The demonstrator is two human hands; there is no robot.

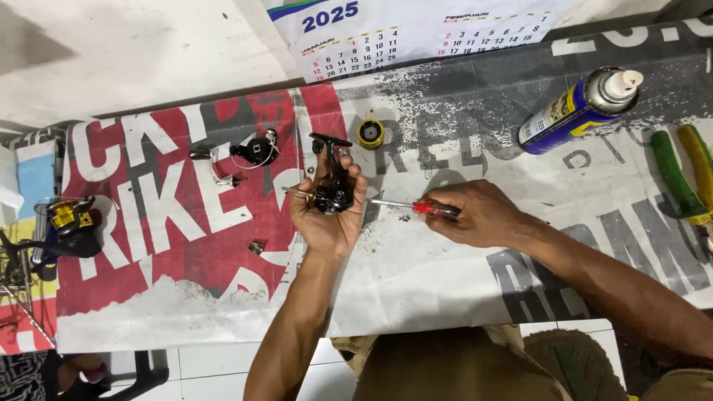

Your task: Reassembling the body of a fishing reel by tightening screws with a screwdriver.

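Head view: black fishing-reel body, partly stripped, cradled in the left hand with fingers curled round it; the right hand, just right of the body, grips a red-handled screwdriver whose tip points at it. Already off and lying apart from the body: handle crank and black rotor part to its upper left, yellow spool cap just above it, small screw to its lower left. A blue spray can stands idle far right of the body; reassembly looks not yet begun.

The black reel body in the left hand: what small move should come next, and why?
Probably bring the screwdriver tip the short way left to the black reel body. The left hand holds the body up off the banner, while the right hand grips the red handle with the tip pointing at it, apparently just short of contact.
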